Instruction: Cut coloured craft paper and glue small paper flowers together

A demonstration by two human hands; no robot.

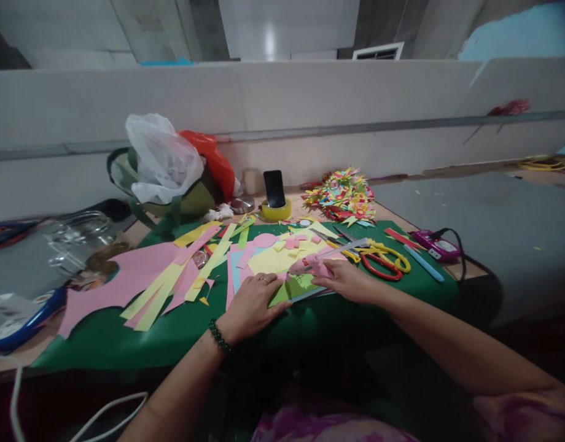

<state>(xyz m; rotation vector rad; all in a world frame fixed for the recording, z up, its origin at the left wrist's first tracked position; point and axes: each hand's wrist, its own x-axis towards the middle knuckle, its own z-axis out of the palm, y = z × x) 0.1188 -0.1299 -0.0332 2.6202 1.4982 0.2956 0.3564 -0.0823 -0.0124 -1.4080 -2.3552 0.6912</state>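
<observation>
My right hand is closed around a pink hot glue gun, with a pale glue stick jutting out of its back end. The gun's nozzle points left, just above a green sheet of paper. My left hand lies on the paper stack with its fingers stretched out, pressing the green sheet's left side. Beneath is a pile of pink, blue and yellow paper sheets. Small folded pink and yellow paper pieces lie just beyond the gun. Scissors with red and yellow handles rest to the right.
Paper strips and a large pink cut sheet cover the left. At the back stand a bag, a phone against yellow tape and a colourful paper heap. A purple device with a cable sits right.
</observation>
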